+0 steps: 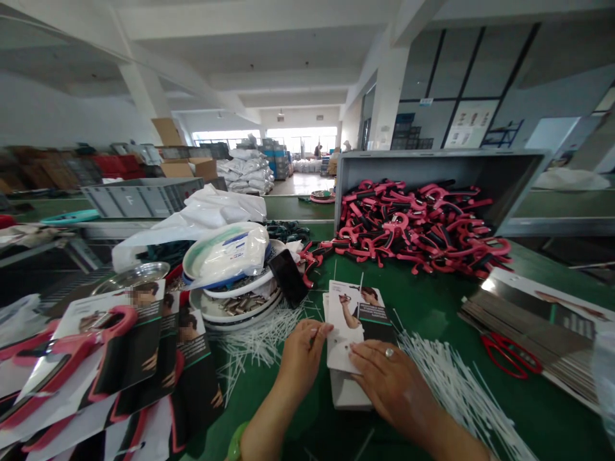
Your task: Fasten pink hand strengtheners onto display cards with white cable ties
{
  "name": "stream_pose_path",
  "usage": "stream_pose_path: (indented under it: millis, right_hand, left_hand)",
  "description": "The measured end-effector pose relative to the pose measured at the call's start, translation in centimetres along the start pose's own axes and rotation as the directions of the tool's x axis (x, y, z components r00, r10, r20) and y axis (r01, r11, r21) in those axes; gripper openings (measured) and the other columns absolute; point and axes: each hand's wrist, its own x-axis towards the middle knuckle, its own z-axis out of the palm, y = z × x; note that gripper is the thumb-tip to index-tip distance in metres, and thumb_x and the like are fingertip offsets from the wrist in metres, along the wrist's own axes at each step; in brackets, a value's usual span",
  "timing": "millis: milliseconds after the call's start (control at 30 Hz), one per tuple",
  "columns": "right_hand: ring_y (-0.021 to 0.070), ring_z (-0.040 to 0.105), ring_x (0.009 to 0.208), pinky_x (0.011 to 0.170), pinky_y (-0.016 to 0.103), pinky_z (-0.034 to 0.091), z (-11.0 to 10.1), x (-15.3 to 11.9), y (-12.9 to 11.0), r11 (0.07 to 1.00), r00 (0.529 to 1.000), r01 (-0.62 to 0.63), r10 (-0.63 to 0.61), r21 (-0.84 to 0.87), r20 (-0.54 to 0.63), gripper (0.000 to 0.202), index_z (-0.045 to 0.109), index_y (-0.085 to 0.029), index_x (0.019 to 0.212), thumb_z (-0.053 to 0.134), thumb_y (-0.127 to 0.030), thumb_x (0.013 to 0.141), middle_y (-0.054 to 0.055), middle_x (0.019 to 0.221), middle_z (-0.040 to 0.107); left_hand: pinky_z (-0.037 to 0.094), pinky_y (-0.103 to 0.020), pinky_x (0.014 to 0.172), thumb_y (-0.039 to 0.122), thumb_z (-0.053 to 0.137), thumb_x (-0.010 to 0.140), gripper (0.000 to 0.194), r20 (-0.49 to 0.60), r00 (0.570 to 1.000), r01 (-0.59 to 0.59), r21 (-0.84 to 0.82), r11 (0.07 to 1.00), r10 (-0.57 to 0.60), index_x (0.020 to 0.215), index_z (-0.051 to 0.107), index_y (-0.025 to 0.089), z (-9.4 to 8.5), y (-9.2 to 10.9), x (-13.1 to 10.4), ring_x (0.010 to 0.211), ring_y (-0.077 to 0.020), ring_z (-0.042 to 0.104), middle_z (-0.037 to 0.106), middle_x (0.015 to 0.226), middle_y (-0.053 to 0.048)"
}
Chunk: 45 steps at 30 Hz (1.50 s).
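A printed backing card with small holes in its lower part lies over a stack of similar cards, offset from it. My right hand, with a ring on one finger, grips the card's lower right part, fingertips on its front. At the card's left edge my left hand is pinched closed; whatever is between its fingertips is too small to make out. White cable ties are spread to the right of the cards, and more cable ties lie on the left.
Pink-and-black spring clamps spill from a tipped grey crate. Clamps mounted on cards pile up at left. Stacked round trays hold metal parts, with a dark phone leaning there. Red scissors touch a card stack.
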Motion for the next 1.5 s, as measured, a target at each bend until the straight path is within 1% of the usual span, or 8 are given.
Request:
stream_pose_path:
  millis: [367, 500, 667, 833, 967, 1133, 1367, 1500]
  right_hand:
    - [0.017, 0.064, 0.091, 0.081, 0.028, 0.052, -0.9, 0.5, 4.5, 0.958, 0.97, -0.198, 0.161, 0.206, 0.183, 0.021, 0.067, -0.021, 0.093, 0.056, -0.037, 0.086, 0.004, 0.095, 0.071]
    - [0.0166, 0.065, 0.084, 0.077, 0.028, 0.051, -1.1, 2.7, 12.6, 0.797, 0.758, -0.59, 0.603, -0.131, 0.251, 0.027, 0.066, -0.018, 0.098, 0.042, -0.029, 0.092, 0.006, 0.094, 0.07]
    - [0.0217, 0.063, 0.097, 0.084, 0.034, 0.05, 4.7, 7.8, 20.2, 0.804, 0.702, -0.557, 0.59, -0.208, 0.399, 0.037, 0.056, -0.015, 0.122, 0.055, -0.022, 0.086, 0.012, 0.109, 0.066]
    - [0.021, 0.058, 0.102, 0.086, 0.043, 0.05, 11.9, 12.9, 22.0, 0.87, 0.685, -0.449, 0.482, -0.205, 0.546, 0.034, 0.053, -0.018, 0.12, 0.055, -0.033, 0.09, 0.008, 0.121, 0.056]
    - [0.0193, 0.059, 0.098, 0.082, 0.04, 0.051, 14.2, 14.6, 22.2, 0.875, 0.672, -0.422, 0.477, -0.237, 0.566, 0.03, 0.055, -0.017, 0.116, 0.054, -0.033, 0.09, 0.008, 0.117, 0.058]
    - [0.0197, 0.058, 0.1, 0.085, 0.041, 0.05, 11.9, 15.2, 22.7, 0.832, 0.722, -0.472, 0.555, -0.293, 0.414, 0.029, 0.056, -0.018, 0.115, 0.053, -0.034, 0.091, 0.008, 0.118, 0.057]
    - [0.0157, 0.064, 0.076, 0.069, 0.031, 0.051, 4.3, 12.9, 24.9, 0.633, 0.61, -0.657, 0.765, -0.408, 0.204, 0.037, 0.063, -0.013, 0.097, 0.041, -0.043, 0.095, 0.006, 0.088, 0.068]
    - [0.0219, 0.067, 0.078, 0.066, 0.03, 0.048, 2.1, 9.1, 23.8, 0.646, 0.628, -0.62, 0.749, -0.445, 0.211, 0.044, 0.068, -0.013, 0.083, 0.036, -0.042, 0.094, 0.012, 0.08, 0.071]
  left_hand:
    - [0.022, -0.044, 0.113, 0.033, 0.062, 0.078, 0.058, 0.112, 0.991, 0.079, -0.061, 0.995, -0.071, 0.132, 0.049, 0.018, 2.3, -3.2, -1.2, 0.135, -0.0273, 0.034, 0.041, 0.144, -0.013]
    - [0.016, -0.044, 0.115, 0.034, 0.056, 0.083, 0.062, 0.204, 0.979, -0.006, -0.055, 0.998, 0.017, 0.141, 0.038, 0.021, 3.7, -3.9, -1.5, 0.142, -0.0264, 0.017, 0.018, 0.155, -0.009]
    - [0.012, -0.044, 0.115, 0.044, 0.057, 0.08, 0.069, 0.226, 0.97, -0.08, -0.076, 0.994, 0.095, 0.143, 0.033, 0.025, 4.5, -4.9, -1.8, 0.143, -0.0276, 0.009, 0.009, 0.156, -0.004]
    - [0.019, -0.046, 0.114, 0.056, 0.066, 0.067, 0.083, 0.255, 0.965, -0.035, -0.086, 0.996, 0.056, 0.141, 0.034, 0.036, 4.3, -5.9, -1.3, 0.141, -0.0332, 0.017, 0.021, 0.154, 0.0]
    - [0.026, -0.045, 0.112, 0.058, 0.068, 0.064, 0.081, 0.243, 0.969, 0.073, -0.1, 0.992, -0.046, 0.137, 0.04, 0.039, 4.5, -6.1, -0.7, 0.137, -0.034, 0.028, 0.04, 0.146, -0.001]
    - [0.025, -0.049, 0.112, 0.058, 0.073, 0.059, 0.081, 0.229, 0.973, 0.05, -0.105, 0.993, -0.025, 0.133, 0.047, 0.037, 4.9, -6.3, -1.1, 0.137, -0.0361, 0.026, 0.036, 0.148, -0.003]
    - [0.019, -0.055, 0.111, 0.056, 0.077, 0.054, 0.091, 0.243, 0.962, -0.113, -0.073, 0.991, 0.127, 0.136, 0.046, 0.029, 4.4, -6.4, -1.6, 0.139, -0.0393, 0.019, 0.019, 0.154, -0.011]
    - [0.021, -0.053, 0.11, 0.053, 0.079, 0.054, 0.093, 0.233, 0.958, -0.154, -0.069, 0.986, 0.166, 0.137, 0.044, 0.028, 4.4, -6.5, -1.7, 0.139, -0.0384, 0.02, 0.015, 0.155, -0.013]
